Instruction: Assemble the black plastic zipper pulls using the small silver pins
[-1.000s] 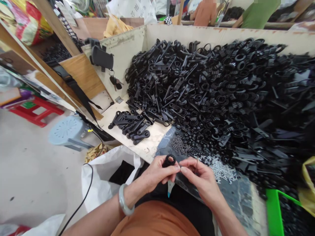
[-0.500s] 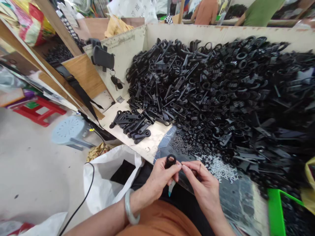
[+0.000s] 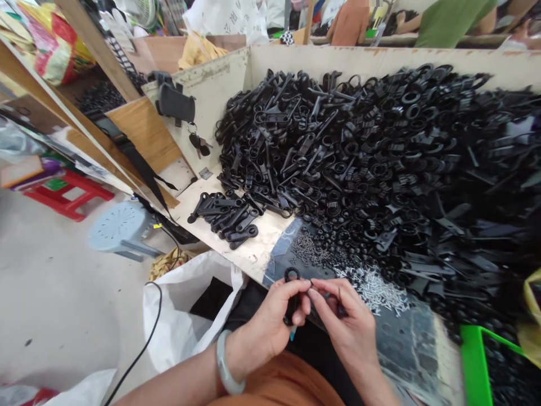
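Note:
My left hand [image 3: 270,321] is closed around a black plastic part [image 3: 291,293] with a ring at its top end, held upright at the near edge of the workbench [image 3: 253,254]. My right hand [image 3: 344,324] pinches against that part from the right with thumb and forefinger; what sits in its fingertips is too small to name. A pale bangle [image 3: 226,366] circles my left wrist. Just beyond my hands lies a scatter of small silver screws [image 3: 372,285] and tiny black bits [image 3: 308,248].
A huge heap of black plastic parts [image 3: 380,152] fills the walled bench. A small group of assembled black pieces [image 3: 228,211] lies at its left. A white bag [image 3: 181,316], a grey stool [image 3: 120,228] and a cable are on the floor. A green bin [image 3: 473,355] stands right. Other people sit behind the far wall.
The black part has turned from ring-up above my fingers to standing lower within my left hand. My hands sank slightly toward my lap. The camera shifted a little.

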Demonstrator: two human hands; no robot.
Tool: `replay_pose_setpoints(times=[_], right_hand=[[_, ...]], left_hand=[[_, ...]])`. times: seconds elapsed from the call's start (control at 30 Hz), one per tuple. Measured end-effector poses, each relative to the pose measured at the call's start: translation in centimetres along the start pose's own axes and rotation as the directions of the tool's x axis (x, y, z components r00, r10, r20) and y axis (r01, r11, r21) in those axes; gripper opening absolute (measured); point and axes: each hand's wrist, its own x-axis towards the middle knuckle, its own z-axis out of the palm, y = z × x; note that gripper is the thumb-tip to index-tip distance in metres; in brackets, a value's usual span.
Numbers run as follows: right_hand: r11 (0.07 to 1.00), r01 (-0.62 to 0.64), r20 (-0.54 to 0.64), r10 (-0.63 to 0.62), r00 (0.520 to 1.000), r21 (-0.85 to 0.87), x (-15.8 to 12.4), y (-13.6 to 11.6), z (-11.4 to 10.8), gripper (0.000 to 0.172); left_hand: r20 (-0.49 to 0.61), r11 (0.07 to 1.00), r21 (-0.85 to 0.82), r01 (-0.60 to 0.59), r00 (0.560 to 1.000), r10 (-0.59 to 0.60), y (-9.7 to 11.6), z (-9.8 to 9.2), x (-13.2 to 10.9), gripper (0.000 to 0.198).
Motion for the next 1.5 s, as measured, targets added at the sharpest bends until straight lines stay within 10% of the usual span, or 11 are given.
replay_pose_setpoints(times=[0.37, 0.63, 0.87, 1.13, 1.5], right_hand=[[0.998, 0.001, 0.013, 0.000, 1.000, -0.066, 0.7, 0.2, -1.0, 0.004], [0.995, 0.076, 0.233, -0.059, 0.971, -0.062, 0.3, 0.3, -0.6, 0.009], [0.992, -0.120, 0.328, 0.126, 0.936, -0.038, 1.0, -0.1, -0.8, 0.012], [0.960, -0.278, 0.380, 0.264, 0.887, -0.018, 0.9, 0.1, -0.9, 0.021], [0.983, -0.159, 0.317, 0.180, 0.931, -0.091, 1.0, -0.2, -0.8, 0.017]], left_hand=[[0.156, 0.983, 0.162, 0.085, 0.981, -0.111, 1.0, -0.8, -1.2, 0.031], [0.184, 0.905, 0.422, -0.052, 0.983, -0.029, 1.0, -2.2, -1.7, 0.023], [0.231, 0.853, 0.507, -0.120, 0.973, 0.000, 1.3, -2.3, -1.3, 0.026], [0.239, 0.829, 0.545, -0.125, 0.971, -0.011, 1.4, -2.5, -1.0, 0.031], [0.136, 0.795, 0.604, -0.057, 0.990, -0.032, 2.0, -2.0, -1.8, 0.036]])
